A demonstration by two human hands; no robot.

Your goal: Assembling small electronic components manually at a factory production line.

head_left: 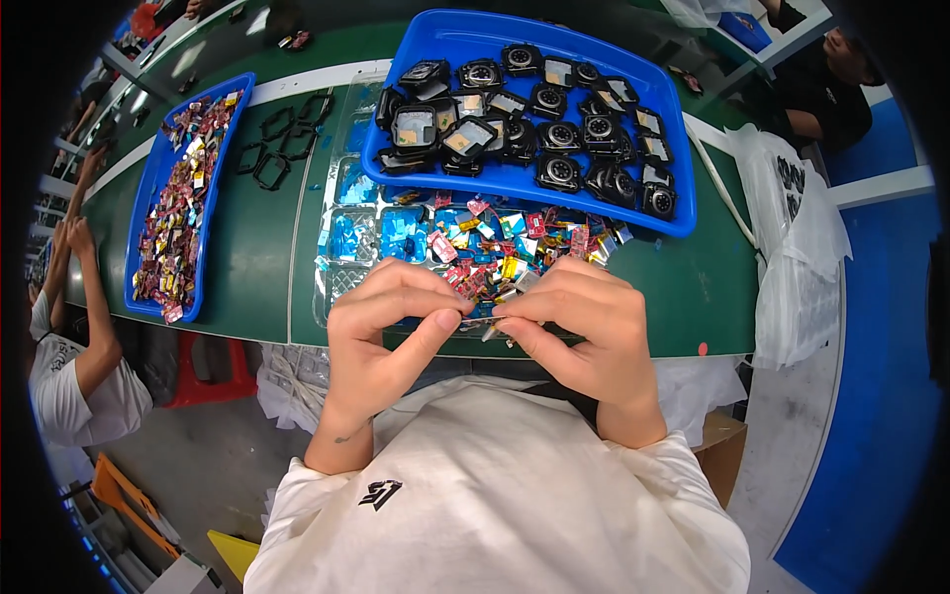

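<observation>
— What do the fingers have?

— The left hand (388, 322) and right hand (579, 322) meet over the near edge of the bench (247, 247), thumbs and forefingers pinched together on a small shiny piece (482, 323) (too small to tell more), both hands grasping it between them.

— And just beyond?

— A heap of colourful foil-like bits (505, 247) lies right behind the knuckles, partly hidden by them, spread over a clear compartment tray (346, 238). Farther back sits a large blue tray (515, 178) filled with dark watch-shaped casings (559, 170).

— To the sides?

— Left, a narrow blue tray (148, 198) of more coloured bits, with black frames (282, 144) between the two trays. Right, white plastic bags (797, 247) hang off the bench. Another person's arm (94, 317) reaches in far left.
</observation>
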